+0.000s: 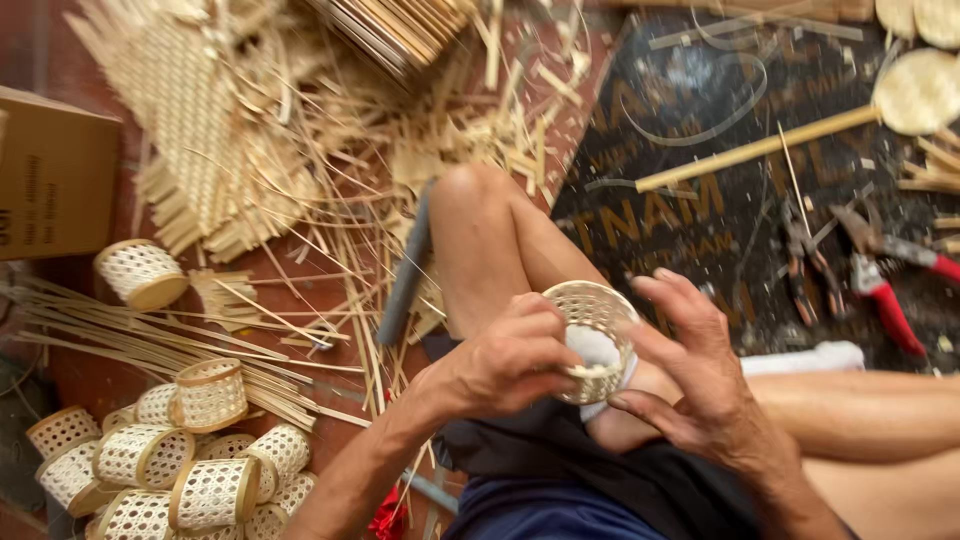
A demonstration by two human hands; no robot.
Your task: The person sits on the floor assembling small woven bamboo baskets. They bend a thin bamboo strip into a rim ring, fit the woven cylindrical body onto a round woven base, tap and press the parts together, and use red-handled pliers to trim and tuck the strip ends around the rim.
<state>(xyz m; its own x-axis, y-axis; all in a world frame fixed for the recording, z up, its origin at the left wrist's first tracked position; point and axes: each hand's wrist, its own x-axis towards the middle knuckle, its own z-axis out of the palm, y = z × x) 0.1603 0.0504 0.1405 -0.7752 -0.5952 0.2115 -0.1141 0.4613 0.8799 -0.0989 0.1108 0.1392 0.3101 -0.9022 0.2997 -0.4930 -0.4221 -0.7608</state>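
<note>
Clutter surrounds the seated person on every side: loose bamboo strips (150, 335) and shavings (440, 140) spread across the floor (70, 385), a woven mat piece (190, 120) lies at upper left, a cardboard box (55, 175) stands at the left edge, and a heap of small woven cylinders (180, 465) fills the lower left corner. To the right, on a dark printed sheet (700, 210), lie red-handled cutters (885, 285), pliers (805, 260) and a bamboo-handled woven paddle (900, 95). The person's bare knee (480, 230) rises just behind the hands; open room remains only over the lap. The small woven basket (595, 335) sits between both hands above the thigh. The left hand (510, 360) has a closed grip on its near rim. The right hand (690, 370) has a wide grip, fingers spread, fingertips just beside the basket's right side.
</note>
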